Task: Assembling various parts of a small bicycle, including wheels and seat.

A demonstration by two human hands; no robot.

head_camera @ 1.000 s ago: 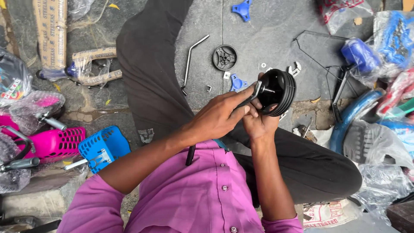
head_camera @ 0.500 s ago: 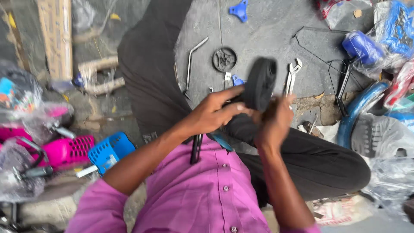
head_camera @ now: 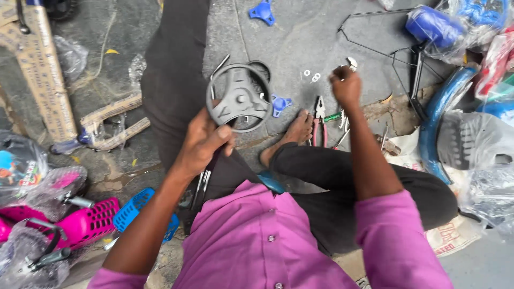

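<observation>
My left hand (head_camera: 202, 140) grips the rim of a black plastic wheel (head_camera: 239, 98), held up face-on over my lap so its three spokes and hub show. Just behind it another small black wheel (head_camera: 263, 68) lies on the concrete. Out to the right, my right hand (head_camera: 347, 85) is down at the ground, its fingers closed around a silver spanner (head_camera: 352, 62) whose head sticks out above the fist. Small washers (head_camera: 311, 75) lie just left of that hand.
Red-handled pliers (head_camera: 319, 114) and a green-handled tool (head_camera: 332, 116) lie by my bare foot (head_camera: 300, 128). Blue three-armed plastic parts (head_camera: 280, 103) sit on the floor. A wire frame (head_camera: 375, 52), a blue fender (head_camera: 435, 120), blue (head_camera: 140, 206) and pink (head_camera: 80, 225) baskets and plastic-wrapped parts lie around me.
My right hand has let go of the wheel and reached forward-right to the spanner on the ground. The left hand now holds the wheel alone, turned face-on.
</observation>
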